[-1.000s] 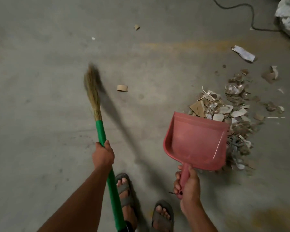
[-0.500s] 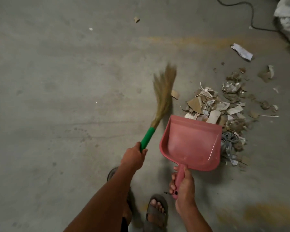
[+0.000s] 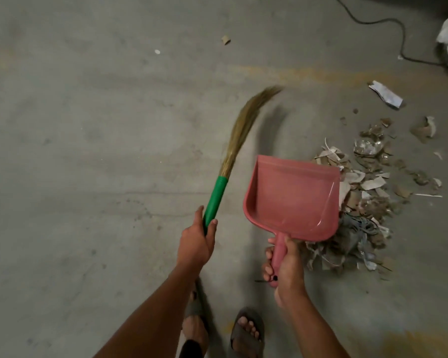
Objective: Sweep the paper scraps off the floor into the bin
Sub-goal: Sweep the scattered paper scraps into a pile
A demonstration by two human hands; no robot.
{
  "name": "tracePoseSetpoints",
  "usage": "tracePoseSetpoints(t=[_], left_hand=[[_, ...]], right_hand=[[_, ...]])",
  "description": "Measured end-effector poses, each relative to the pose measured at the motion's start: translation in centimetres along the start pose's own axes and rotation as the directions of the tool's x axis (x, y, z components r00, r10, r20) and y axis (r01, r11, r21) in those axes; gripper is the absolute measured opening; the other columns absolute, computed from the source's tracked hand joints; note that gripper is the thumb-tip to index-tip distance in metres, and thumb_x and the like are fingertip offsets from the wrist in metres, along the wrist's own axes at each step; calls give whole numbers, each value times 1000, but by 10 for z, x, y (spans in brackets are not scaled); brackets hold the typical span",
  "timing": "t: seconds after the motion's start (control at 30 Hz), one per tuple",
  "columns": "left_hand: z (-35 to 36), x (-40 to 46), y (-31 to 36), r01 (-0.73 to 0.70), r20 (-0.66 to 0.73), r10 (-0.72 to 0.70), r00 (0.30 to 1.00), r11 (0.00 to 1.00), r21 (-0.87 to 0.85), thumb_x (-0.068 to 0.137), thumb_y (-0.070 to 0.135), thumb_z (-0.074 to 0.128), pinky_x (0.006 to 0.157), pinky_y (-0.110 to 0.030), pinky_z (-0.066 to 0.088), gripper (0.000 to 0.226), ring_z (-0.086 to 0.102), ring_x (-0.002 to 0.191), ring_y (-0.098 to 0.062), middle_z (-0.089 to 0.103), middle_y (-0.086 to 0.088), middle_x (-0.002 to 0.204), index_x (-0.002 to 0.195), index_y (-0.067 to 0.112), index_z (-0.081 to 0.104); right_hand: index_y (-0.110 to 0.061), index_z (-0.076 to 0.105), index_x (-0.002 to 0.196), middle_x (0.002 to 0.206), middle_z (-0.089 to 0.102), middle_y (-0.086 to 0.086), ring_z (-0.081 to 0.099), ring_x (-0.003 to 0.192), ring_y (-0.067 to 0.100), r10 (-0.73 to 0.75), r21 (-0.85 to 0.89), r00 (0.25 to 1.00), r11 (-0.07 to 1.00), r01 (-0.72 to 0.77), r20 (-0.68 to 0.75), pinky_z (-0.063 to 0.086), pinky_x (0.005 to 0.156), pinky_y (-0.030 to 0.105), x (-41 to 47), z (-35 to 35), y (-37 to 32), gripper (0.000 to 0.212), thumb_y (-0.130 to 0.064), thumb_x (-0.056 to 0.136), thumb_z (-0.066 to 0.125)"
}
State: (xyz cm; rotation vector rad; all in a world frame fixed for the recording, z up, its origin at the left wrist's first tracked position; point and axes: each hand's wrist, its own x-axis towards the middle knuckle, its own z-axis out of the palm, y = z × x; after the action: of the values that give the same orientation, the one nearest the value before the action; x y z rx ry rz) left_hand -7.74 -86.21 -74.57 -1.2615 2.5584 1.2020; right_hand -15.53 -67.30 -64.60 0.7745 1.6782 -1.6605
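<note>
Pink dustpan [image 3: 292, 197] in my right hand [image 3: 285, 264] sits empty; left hand [image 3: 195, 245] grips broom [image 3: 233, 151]; scraps [image 3: 367, 200] unswept.

- Paper scraps [image 3: 367, 192]: torn white and brown bits heaped on the right of the floor, with strays lying farther off.
- Broom [image 3: 233, 151]: green handle, straw bristles blurred, tilted far and right.
- Dustpan [image 3: 292, 197]: pink, empty, mouth toward the heap's left edge.
</note>
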Motion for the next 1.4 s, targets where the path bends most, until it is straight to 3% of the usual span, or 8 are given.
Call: tracePoseSetpoints(t=[0.27,0.53,0.63,0.77,0.93,1.03,1.2,1.4], left_hand=[[-99,83,-62,198,-206,-245,947,954,-225,107,49,53,77,-52,65,57,73,84,-29,72,-10,104,157,25,39],[-209,168,-138,343,-309,-499,809,829,-441,106,45,54,85,-51,64,58,73,94,-31,69,-13,115,158,27,35],[-243,200,-165,443,-252,-615,747,743,-501,107,41,51,80,-50,66,46,71,78,-28,68,-16,107,146,17,43],[-270,224,-189,638,-20,-754,656,569,-519,109,28,50,72,-43,67,29,66,63,-24,66,-14,94,129,7,52],[-246,212,-200,541,43,-545,838,816,-203,108,32,54,62,-40,65,46,73,74,-33,71,-20,108,151,17,47],[-228,209,-189,449,120,-438,891,890,-83,106,37,56,72,-42,66,63,76,89,-36,73,-16,115,165,25,36],[-222,201,-149,354,143,-326,935,891,-286,108,35,58,50,-27,55,63,65,61,-17,73,-8,97,166,31,34],[-233,231,-120,284,-45,-317,947,896,-340,108,43,56,62,-43,64,64,68,66,-19,72,-2,95,166,39,30]], right_hand=[[-12,62,100,62,53,1,36,36,12,40,-68,982,997,-28,185,31,39,20,5,111,-1,41,-45,107,40],[-10,61,102,63,53,0,37,36,12,125,-201,954,977,-70,273,28,37,19,7,231,19,40,-44,107,40],[-11,61,101,63,53,0,37,36,13,154,-233,943,969,-85,295,29,37,19,6,274,25,40,-45,106,42],[-10,61,101,62,52,1,37,35,13,170,-248,935,964,-93,311,28,37,19,9,312,30,40,-46,106,43],[-8,62,103,63,53,2,37,34,12,164,-245,941,965,-91,296,30,35,19,17,326,33,41,-45,106,44],[-8,62,104,63,53,2,37,34,12,150,-237,951,968,-85,270,30,36,18,22,324,28,42,-46,106,43],[-10,63,102,63,52,2,37,33,12,147,-247,969,964,-95,200,31,36,18,31,320,10,41,-47,105,44],[-10,62,106,61,51,0,36,34,16,147,-215,977,970,-112,155,31,43,21,54,317,-20,48,-55,103,44]])
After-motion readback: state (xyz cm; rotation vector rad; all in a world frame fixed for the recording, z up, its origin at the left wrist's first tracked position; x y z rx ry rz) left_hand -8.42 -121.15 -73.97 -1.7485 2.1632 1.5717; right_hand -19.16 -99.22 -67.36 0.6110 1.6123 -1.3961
